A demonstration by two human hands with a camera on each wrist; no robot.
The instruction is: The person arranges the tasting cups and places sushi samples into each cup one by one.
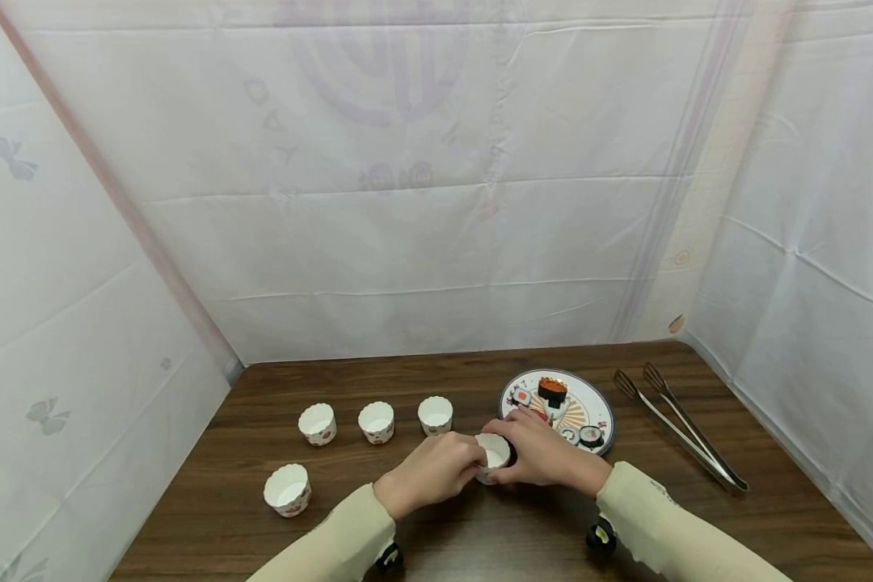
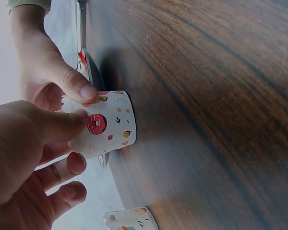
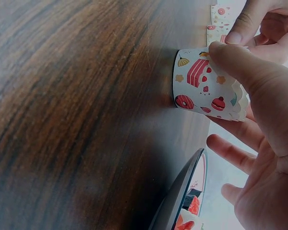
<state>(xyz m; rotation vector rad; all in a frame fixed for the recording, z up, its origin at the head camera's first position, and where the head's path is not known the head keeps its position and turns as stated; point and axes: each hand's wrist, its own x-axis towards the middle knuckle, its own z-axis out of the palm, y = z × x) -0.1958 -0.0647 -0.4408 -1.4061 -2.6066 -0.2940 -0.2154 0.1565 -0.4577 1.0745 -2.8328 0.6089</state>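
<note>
A white paper baking cup [image 1: 492, 449] with a scalloped rim stands between both hands, close over the table. Cake, doughnut and flower prints show on its side in the right wrist view. From the left, my left hand [image 1: 436, 473] pinches the cup's wall near the rim, its thumb outside over the red doughnut print [image 2: 97, 124]. My right hand [image 1: 546, 449] grips the opposite side, thumb outside and fingers behind the cup. Both thumbs come close together on the near side. Just beyond the right hand lies a round plate [image 1: 592, 400] of sushi pieces, partly hidden by that hand.
Three similar cups [image 1: 316, 424] stand in a back row at left, and another cup [image 1: 288, 490] sits nearer the front left. Metal tongs [image 1: 731, 481] lie right of the plate. On the plate are a roe-topped sushi [image 1: 553, 390] and a roll [image 1: 591, 436]. White cloth surrounds the table.
</note>
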